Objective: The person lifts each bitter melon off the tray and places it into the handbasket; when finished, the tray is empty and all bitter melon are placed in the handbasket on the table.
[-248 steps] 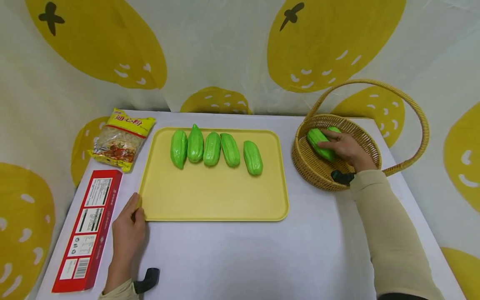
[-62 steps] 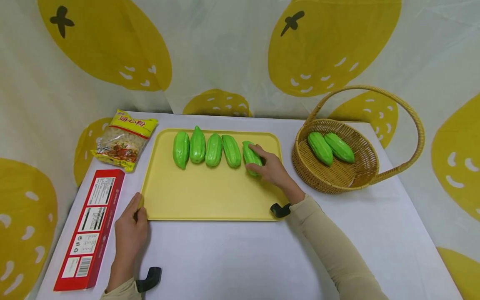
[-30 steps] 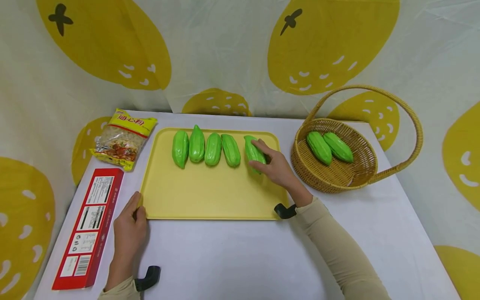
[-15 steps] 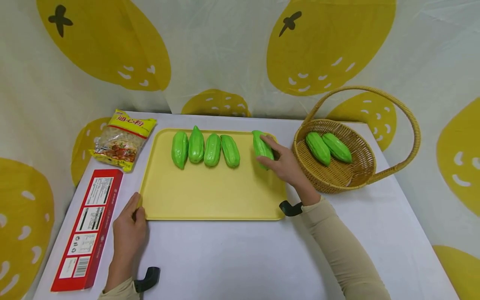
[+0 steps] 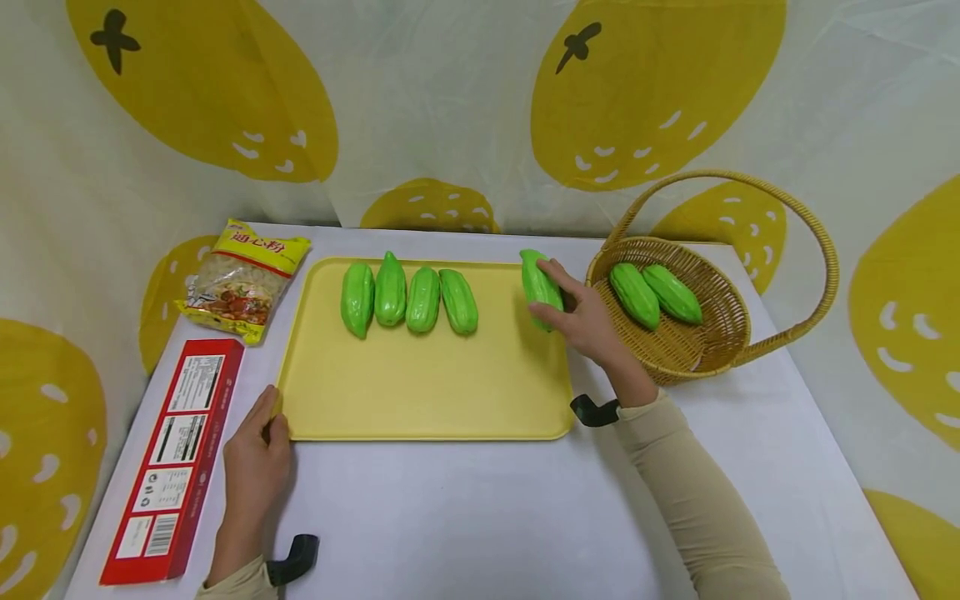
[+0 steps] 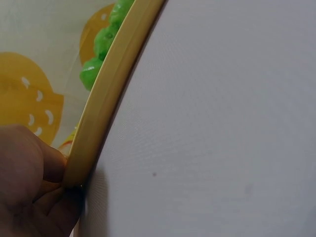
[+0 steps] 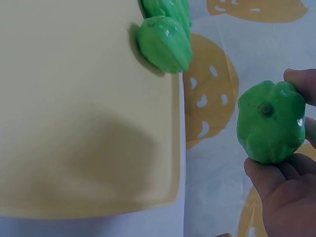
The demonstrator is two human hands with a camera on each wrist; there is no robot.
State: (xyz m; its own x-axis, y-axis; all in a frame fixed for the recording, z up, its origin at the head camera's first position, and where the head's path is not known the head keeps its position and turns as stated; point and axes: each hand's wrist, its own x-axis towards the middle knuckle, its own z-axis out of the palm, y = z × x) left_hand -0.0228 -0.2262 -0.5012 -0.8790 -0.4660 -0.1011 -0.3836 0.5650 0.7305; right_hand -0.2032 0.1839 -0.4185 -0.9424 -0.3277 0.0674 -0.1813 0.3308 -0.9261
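Note:
My right hand (image 5: pixel 587 323) holds a glossy green, ridged bitter melon (image 5: pixel 538 287) between thumb and fingers, above the right side of the yellow tray (image 5: pixel 420 392). In the right wrist view the round stem end of this bitter melon (image 7: pixel 269 123) faces the camera, and the tray's corner lies to its left. Several more bitter melons, such as this one (image 5: pixel 423 300), lie in a row along the tray's back left. My left hand (image 5: pixel 257 454) grips the tray's left edge near the front corner. The left wrist view shows the thumb and fingers (image 6: pixel 52 165) at the rim.
Right of the tray stands a wicker basket (image 5: pixel 738 342) with a tall arched handle; two bitter melons (image 5: pixel 635 296) lie inside. Left of the tray are a bag of pasta (image 5: pixel 240 283) and a long red box (image 5: pixel 174 462). A patterned cloth (image 5: pixel 435 92) hangs behind the white table (image 5: pixel 465 517).
My right hand went from the basket back to the tray, leaving two bitter melons in the basket. It has lifted the rightmost one off the tray, moving right. The left hand stays put.

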